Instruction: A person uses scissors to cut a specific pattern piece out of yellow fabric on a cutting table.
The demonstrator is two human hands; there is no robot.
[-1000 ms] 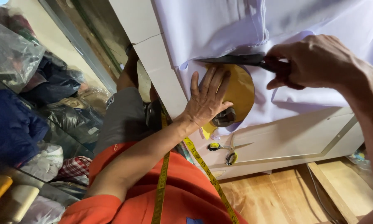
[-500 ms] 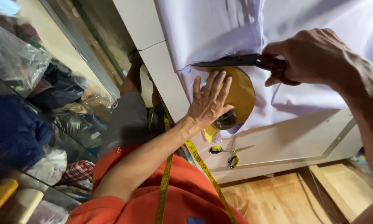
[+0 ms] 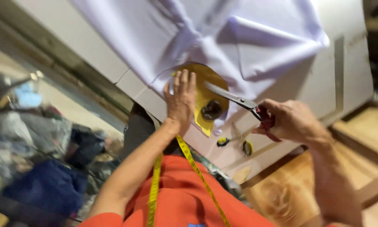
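Observation:
My left hand (image 3: 181,101) lies flat, fingers apart, on a yellow paper pattern (image 3: 205,94) that rests on white fabric (image 3: 222,38) spread over a white table (image 3: 315,80). A dark round weight (image 3: 212,110) sits on the pattern next to my left hand. My right hand (image 3: 287,122) grips the red handles of scissors (image 3: 235,98), whose blades reach over the pattern's edge toward my left hand. A yellow measuring tape (image 3: 189,159) hangs around my neck over an orange shirt.
A small pair of yellow-and-black snips (image 3: 235,143) lies on the table near its edge. Piles of bagged cloth (image 3: 41,159) fill the left side. A wooden floor (image 3: 290,189) shows at the lower right.
The view has swung and tilted. My right hand with the scissors has come round from above the pattern to its right side. My left hand stays pressed on the pattern.

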